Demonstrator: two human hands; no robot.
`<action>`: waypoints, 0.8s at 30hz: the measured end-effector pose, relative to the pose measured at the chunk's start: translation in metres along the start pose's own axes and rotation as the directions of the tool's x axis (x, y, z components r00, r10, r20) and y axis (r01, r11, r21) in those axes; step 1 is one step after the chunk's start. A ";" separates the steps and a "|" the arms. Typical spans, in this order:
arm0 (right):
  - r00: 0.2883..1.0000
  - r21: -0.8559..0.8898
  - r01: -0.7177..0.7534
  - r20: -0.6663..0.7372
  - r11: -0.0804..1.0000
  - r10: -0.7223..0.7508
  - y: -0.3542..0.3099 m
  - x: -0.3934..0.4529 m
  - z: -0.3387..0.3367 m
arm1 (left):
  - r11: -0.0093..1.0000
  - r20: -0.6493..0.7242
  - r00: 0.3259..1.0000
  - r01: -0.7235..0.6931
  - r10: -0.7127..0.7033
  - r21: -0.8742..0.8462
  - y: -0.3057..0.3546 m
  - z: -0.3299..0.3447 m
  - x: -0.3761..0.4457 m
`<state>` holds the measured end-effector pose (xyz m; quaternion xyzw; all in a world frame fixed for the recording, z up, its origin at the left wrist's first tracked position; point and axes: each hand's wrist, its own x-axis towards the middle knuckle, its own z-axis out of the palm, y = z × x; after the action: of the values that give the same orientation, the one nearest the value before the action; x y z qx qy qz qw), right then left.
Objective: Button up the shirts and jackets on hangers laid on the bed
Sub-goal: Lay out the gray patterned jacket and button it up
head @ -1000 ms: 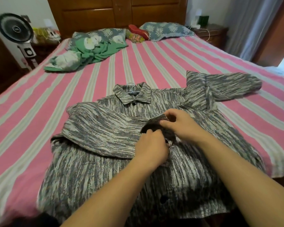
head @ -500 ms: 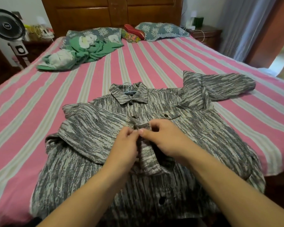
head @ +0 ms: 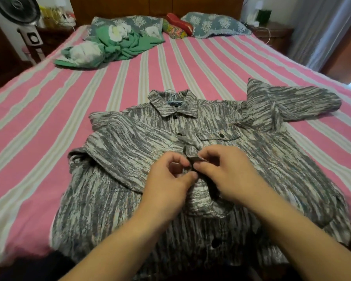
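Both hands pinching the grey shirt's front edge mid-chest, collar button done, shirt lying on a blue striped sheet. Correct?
Not quite: the sheet is pink with pale stripes, not blue, as the head view shows. The rest holds: left hand and right hand pinch the front edge of the grey shirt mid-chest, and the collar button is done.

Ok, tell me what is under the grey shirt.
The shirt lies on the pink striped bedspread. A blue hanger hook pokes out behind the collar; the rest of the hanger is covered. Both hands pinch the placket.
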<state>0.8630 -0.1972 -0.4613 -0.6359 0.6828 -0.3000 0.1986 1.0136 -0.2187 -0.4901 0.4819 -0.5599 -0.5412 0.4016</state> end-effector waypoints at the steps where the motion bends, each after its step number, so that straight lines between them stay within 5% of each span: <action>1: 1.000 0.033 -0.005 -0.003 0.999 0.005 0.001 0.000 -0.003 | 1.000 -0.007 1.000 -0.007 0.006 -0.029 0.001 -0.001 -0.001; 16: 0.940 0.179 -0.164 0.328 0.970 0.098 -0.004 -0.007 -0.012 | 0.977 -0.037 0.993 0.105 -0.113 -0.184 0.002 0.003 0.000; 21: 0.965 0.114 -0.143 0.236 0.983 0.113 -0.007 -0.015 -0.002 | 0.915 0.052 0.972 0.232 -0.228 -0.329 0.006 -0.001 0.005; 24: 0.969 0.160 -0.127 0.231 0.979 0.088 -0.005 -0.017 0.002 | 0.965 0.013 0.983 0.182 -0.183 -0.187 0.000 0.000 0.006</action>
<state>0.8696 -0.1804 -0.4616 -0.6076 0.6612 -0.2738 0.3445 1.0128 -0.2244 -0.4904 0.4927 -0.4587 -0.6251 0.3951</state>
